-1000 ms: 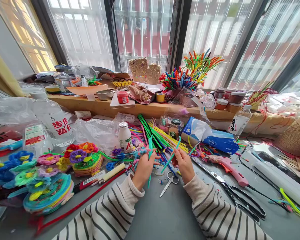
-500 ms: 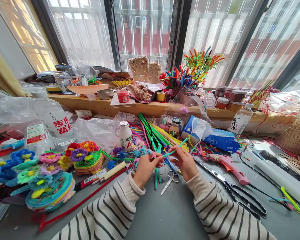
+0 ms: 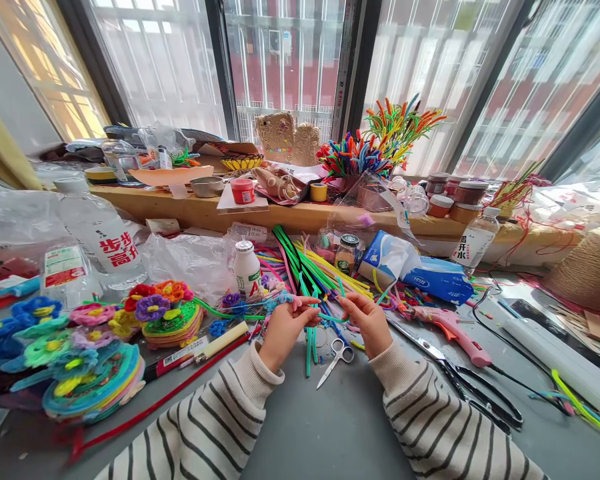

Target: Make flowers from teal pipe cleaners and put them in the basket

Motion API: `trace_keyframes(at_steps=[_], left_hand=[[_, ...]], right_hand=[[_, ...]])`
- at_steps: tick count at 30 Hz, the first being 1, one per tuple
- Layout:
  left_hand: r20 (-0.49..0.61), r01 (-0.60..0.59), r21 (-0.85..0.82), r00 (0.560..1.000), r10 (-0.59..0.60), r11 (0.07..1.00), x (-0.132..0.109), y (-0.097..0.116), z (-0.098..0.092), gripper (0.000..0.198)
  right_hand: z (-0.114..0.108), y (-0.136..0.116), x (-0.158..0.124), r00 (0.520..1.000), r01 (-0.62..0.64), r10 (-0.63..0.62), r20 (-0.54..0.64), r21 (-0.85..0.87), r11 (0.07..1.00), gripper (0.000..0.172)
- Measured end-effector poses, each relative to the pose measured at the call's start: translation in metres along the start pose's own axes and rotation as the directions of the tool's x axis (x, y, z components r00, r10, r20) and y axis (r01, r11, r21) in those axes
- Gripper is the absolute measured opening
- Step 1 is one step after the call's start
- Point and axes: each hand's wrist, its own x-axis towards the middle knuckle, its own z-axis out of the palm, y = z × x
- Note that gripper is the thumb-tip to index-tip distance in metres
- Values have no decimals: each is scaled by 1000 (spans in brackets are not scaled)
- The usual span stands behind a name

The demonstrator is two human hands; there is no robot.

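Note:
A teal pipe cleaner (image 3: 334,320) spans the gap between my two hands, above the table. My left hand (image 3: 285,333) pinches one end between thumb and fingers. My right hand (image 3: 373,325) grips it near the other side, where a short piece bends upward past the fingertips. Just below lie small silver scissors (image 3: 336,360), blades toward me. Several cut teal pipe cleaners (image 3: 309,353) rest on the table beside my left fingertips. Behind my hands spreads a bundle of green pipe cleaners (image 3: 291,257), with yellow ones alongside.
Pipe cleaner flowers (image 3: 153,308) on round bases stand at left, near a glue stick (image 3: 225,341) and a red strip (image 3: 165,393). To the right lie large black-handled scissors (image 3: 460,380), a pink glue gun (image 3: 455,331) and a blue tissue pack (image 3: 437,279). A white bottle (image 3: 247,267) stands behind.
The teal pipe cleaner, fairly straight and slanting up to the right before, now sags between my hands with its right part bent upward. My right hand has turned slightly inward.

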Motion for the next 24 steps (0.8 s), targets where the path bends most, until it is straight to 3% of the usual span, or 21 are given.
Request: trace_keyframes(at_steps=[5, 12, 19, 22, 24], left_hand=[[-79, -71, -6, 994, 70, 997, 1, 5, -2, 24], [-37, -146, 77, 988, 149, 986, -3, 2, -2, 27], [-56, -176, 116, 981, 183, 978, -3, 3, -1, 25], [-80, -170, 120, 980, 180, 978, -2, 1, -2, 19], [-96, -167, 111, 979, 178, 980, -1, 1, -3, 18]], right_hand=[[-3, 3, -1, 970, 242, -230, 77, -360, 901, 17], [3, 3, -3, 888, 434, -404, 221, -693, 575, 16], [14, 1, -9, 805, 539, -462, 372, -784, 309, 14], [15, 2, -10, 786, 571, -464, 408, -768, 291, 15], [15, 2, -10, 782, 589, -460, 421, -739, 327, 14]])
